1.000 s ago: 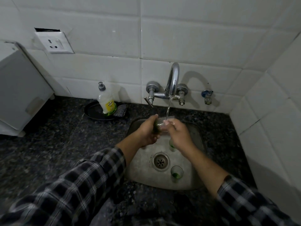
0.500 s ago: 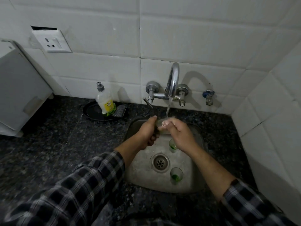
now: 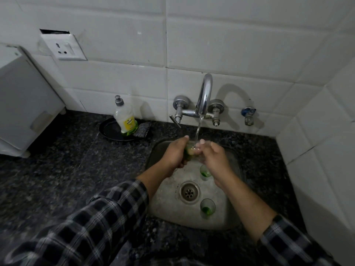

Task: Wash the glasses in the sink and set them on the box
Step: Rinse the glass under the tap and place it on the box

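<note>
Clear glass [image 3: 194,150] is being scrubbed in the right grip [image 3: 213,158], the left grip [image 3: 173,154] clutching a scrubber [image 3: 187,151]; two stained glasses [image 3: 207,208] are waiting in the sink [image 3: 167,206] just below, none showing on the box [image 3: 23,104]

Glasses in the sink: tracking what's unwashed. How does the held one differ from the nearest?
The left hand and right hand grip the held glass; nothing touches the nearest glass. The held glass is under the tap; the nearest glass stands on the sink floor. Both are clear.
</note>
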